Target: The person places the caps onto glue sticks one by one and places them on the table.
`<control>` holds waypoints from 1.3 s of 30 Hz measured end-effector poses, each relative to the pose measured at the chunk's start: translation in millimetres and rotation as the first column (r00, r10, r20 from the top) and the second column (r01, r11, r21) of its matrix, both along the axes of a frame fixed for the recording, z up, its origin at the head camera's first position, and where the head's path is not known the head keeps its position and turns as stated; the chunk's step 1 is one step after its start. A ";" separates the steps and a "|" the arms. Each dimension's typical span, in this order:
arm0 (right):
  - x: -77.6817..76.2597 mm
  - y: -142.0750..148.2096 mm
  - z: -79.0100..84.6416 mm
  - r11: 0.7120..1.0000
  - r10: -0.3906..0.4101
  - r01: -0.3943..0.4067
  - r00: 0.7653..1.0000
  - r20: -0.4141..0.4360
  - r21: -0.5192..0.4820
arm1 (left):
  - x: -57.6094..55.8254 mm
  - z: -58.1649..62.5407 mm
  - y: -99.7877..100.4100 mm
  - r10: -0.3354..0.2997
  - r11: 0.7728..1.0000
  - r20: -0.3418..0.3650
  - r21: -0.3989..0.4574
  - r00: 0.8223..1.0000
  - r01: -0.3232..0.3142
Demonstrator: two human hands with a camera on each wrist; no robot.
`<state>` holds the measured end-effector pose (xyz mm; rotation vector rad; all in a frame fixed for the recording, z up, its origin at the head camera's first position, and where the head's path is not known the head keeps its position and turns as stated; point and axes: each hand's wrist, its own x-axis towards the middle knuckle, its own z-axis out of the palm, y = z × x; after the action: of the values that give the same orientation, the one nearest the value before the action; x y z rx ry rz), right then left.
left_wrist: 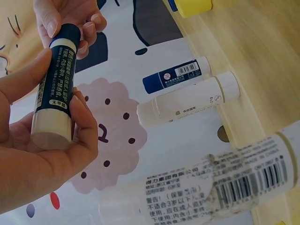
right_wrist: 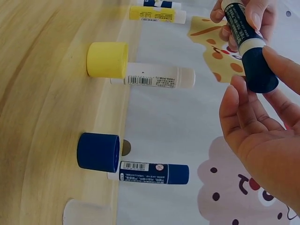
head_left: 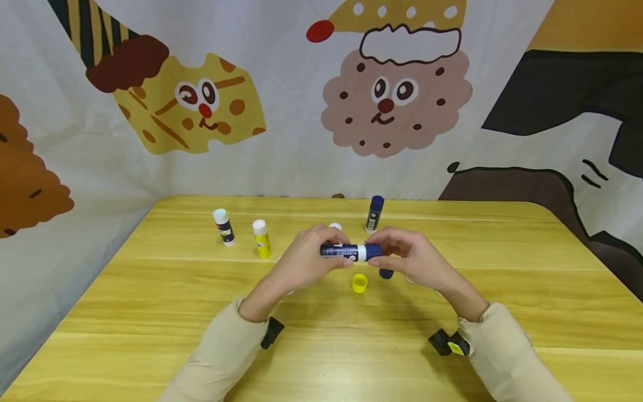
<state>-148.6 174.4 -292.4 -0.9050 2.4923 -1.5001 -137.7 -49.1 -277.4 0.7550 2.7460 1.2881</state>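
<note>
A navy-labelled glue stick (head_left: 340, 251) lies level between both hands above the middle of the table. My left hand (head_left: 307, 255) grips its body, thumb in front and fingers behind. At the other end, my right hand (head_left: 416, 254) pinches the navy cap (head_left: 374, 251) between thumb and fingers. A white band shows between cap and label, and the left wrist view shows the white base (left_wrist: 51, 127) inside the left palm. Below the hands, a loose yellow cap (head_left: 359, 283) and a loose blue cap (right_wrist: 98, 152) stand on the table.
A navy-capped glue stick (head_left: 374, 214) stands behind the hands, near a white one (right_wrist: 152, 76). To the left stand a white-capped glue stick (head_left: 223, 226) and a yellow one (head_left: 262, 239). Another white glue stick (left_wrist: 206, 183) looms close in the left wrist view. A cartoon cloth (head_left: 291, 167) hangs behind.
</note>
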 end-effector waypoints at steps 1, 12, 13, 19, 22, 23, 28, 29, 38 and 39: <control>0.2 0.0 0.2 1.000 -0.001 0.001 1.000 0.000 -0.002 | -0.1 0.3 0.2 -0.002 1.000 -0.002 0.002 1.000 0.002; 1.8 -0.6 0.1 1.000 -0.005 0.005 1.000 -0.012 -0.005 | -0.8 0.6 2.1 -0.019 1.000 -0.008 0.008 1.000 0.019; 2.0 -0.7 0.1 1.000 -0.004 0.004 1.000 -0.013 -0.007 | -0.6 0.6 2.3 -0.022 1.000 -0.010 0.010 1.000 0.022; 3.1 -0.8 0.7 1.000 0.003 -0.003 1.000 -0.019 -0.017 | 0.1 0.7 2.8 -0.037 0.999 -0.022 0.019 0.999 0.037; 3.1 -0.6 0.2 1.000 0.004 -0.004 1.000 -0.025 -0.020 | 0.1 0.9 2.8 -0.036 0.999 -0.019 0.018 0.999 0.037; 3.0 -0.6 -0.1 1.000 0.005 -0.005 1.000 -0.029 -0.021 | 0.1 1.0 2.7 -0.038 0.999 -0.019 0.017 0.999 0.038; 2.7 -0.4 -0.7 1.000 0.008 -0.009 0.999 -0.044 -0.025 | -0.2 1.7 2.7 -0.051 0.999 -0.018 0.019 0.999 0.051; 2.7 -0.6 -0.9 1.000 0.011 -0.012 0.999 -0.046 -0.027 | -0.4 1.6 2.7 -0.055 0.998 -0.018 0.021 0.998 0.055; 3.5 -0.6 -0.5 0.999 0.019 -0.021 0.998 -0.068 -0.031 | -0.4 2.2 2.7 -0.091 0.995 -0.023 0.037 0.996 0.091; 3.6 -0.7 -0.4 0.999 0.020 -0.022 0.997 -0.071 -0.033 | -0.2 2.4 2.7 -0.092 0.995 -0.023 0.037 0.995 0.093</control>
<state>-145.0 173.7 -292.8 -1.0032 2.5049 -1.5339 -137.9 -46.4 -275.0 0.8925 2.6747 1.3247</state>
